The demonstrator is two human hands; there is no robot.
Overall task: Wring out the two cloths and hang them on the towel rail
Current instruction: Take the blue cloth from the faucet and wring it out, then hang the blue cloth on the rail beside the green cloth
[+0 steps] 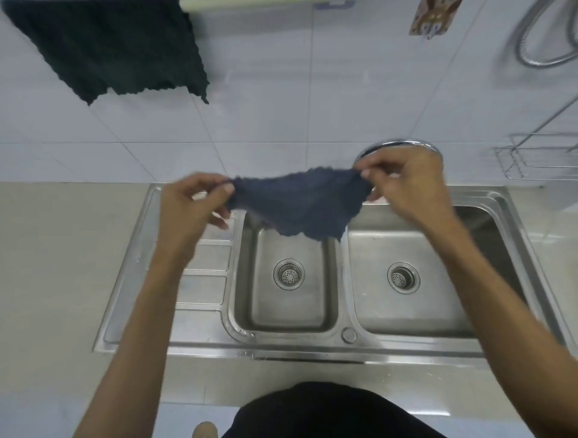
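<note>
**Blue cloth stretched between two hands above the sink**

Far up and left of the sink (pixel 150 281), a dark green cloth (pixel 115 50) hangs on the tiled wall from a pale rail (pixel 250 3). The left hand (pixel 190 209) is raised over the sink's ribbed drain board, forearm reaching forward, thumb and fingers (pixel 226 188) pinching the left corner of the blue cloth (pixel 300 203). This cloth hangs in the air over the divider between both basins, sagging in the middle. The right hand (pixel 409 184) is above the sink's back edge, in front of the chrome tap (pixel 397 144), its fingertips pinching the right corner.
</note>
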